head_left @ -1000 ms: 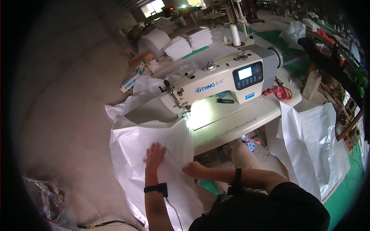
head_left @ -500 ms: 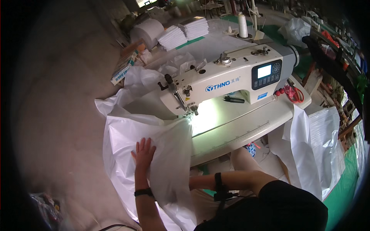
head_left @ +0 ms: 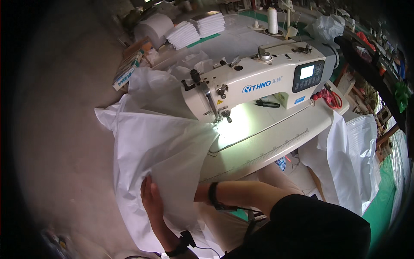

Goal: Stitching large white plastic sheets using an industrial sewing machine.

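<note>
A large white plastic-like sheet (head_left: 151, 142) hangs off the left of the sewing machine (head_left: 254, 82), its upper corner running under the lit needle area. My left hand (head_left: 152, 199) is on the sheet's lower left part, its fingers drawn together on a fold. From the right, my right forearm (head_left: 246, 194) reaches across below the machine bed, with a black strap near the wrist. Beyond the wrist, my right hand is hidden behind the sheet, so its fingers do not show. A dark thread lies on the bed beside the needle.
Red-handled scissors (head_left: 333, 99) and a black tool (head_left: 267, 103) lie on the machine bed (head_left: 267, 142). Behind stand a white thread cone (head_left: 272, 21), stacks of folded white sheets (head_left: 183, 34) and a large roll (head_left: 154, 29). More white sheeting (head_left: 353, 159) hangs at right.
My left hand has slid down toward me, its spread fingers now drawn together. The sheet's near edge has shifted left, baring more of the bed. My right forearm has moved left; the view has shifted slightly.
</note>
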The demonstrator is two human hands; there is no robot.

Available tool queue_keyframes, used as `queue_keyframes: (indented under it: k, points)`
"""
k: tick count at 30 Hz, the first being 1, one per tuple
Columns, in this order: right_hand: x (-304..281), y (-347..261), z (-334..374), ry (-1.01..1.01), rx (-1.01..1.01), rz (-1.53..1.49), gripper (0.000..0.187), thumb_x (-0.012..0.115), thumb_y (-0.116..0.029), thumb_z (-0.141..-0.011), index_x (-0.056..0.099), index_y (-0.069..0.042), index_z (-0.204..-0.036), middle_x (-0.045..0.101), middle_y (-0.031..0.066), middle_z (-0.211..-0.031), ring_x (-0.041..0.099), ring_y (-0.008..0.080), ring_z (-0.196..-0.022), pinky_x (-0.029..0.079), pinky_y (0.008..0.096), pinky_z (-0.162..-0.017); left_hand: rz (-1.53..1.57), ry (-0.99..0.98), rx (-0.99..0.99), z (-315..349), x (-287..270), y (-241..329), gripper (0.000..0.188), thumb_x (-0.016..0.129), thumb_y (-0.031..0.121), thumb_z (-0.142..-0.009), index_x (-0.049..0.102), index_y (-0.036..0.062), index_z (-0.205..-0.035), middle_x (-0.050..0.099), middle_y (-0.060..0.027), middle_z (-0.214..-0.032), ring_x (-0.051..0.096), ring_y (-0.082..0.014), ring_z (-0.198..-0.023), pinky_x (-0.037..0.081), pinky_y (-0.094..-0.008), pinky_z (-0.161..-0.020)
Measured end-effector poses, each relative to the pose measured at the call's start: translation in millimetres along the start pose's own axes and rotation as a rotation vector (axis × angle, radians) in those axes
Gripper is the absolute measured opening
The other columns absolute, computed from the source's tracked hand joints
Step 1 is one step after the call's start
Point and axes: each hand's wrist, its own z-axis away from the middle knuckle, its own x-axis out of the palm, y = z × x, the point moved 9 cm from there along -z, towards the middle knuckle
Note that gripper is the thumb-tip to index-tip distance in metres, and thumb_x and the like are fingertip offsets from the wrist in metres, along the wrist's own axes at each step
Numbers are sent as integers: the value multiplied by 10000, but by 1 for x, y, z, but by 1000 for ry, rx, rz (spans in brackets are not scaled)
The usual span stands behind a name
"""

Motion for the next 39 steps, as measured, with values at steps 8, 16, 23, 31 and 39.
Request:
queue_keyframes:
  k: [8,16,23,31,39]
  points:
    - [98,-71,201,-734,-343,-627,617,464,-67,-853,237,-135,-1422,483,175,-1285,500,316,-1132,391,408,-953,-230,-80,68,1,22,-55,316,538,292,-858,606,135,-1124,536,-56,-1241,496,-258,-1147,286,-595,-932]
    - [81,-41,181,-349,-68,-1098,693,619,-283,-853,222,-127,-1398,456,147,-1306,432,280,-1209,327,390,-1028,-272,-32,66,-2,25,-58,354,518,313,-867,598,81,-1122,566,-128,-1183,505,-289,-1128,318,-503,-977]
    - [24,-24,215,-230,-154,-898,608,603,-292,-858,287,-102,-1341,480,155,-1256,469,278,-1147,365,391,-980,-169,-347,20,4,31,-54,517,441,446,-916,500,74,-1269,429,-139,-1352,349,-296,-1277,263,-340,-1070]
    - [44,-2,273,-472,-123,-1053,522,584,-303,-864,362,-73,-1277,507,164,-1200,512,276,-1076,408,392,-924,-694,-246,703,-29,80,-117,361,497,261,-885,570,-5,-1117,590,-217,-1085,520,-357,-1083,384,-458,-977]
    - [60,-64,328,-1107,-284,-1171,454,565,-313,-870,437,-44,-1212,535,173,-1143,554,274,-1006,451,394,-868,-431,-181,331,-11,54,-68,371,402,308,-917,511,73,-1183,529,-189,-1189,492,-368,-1079,398,-458,-934]
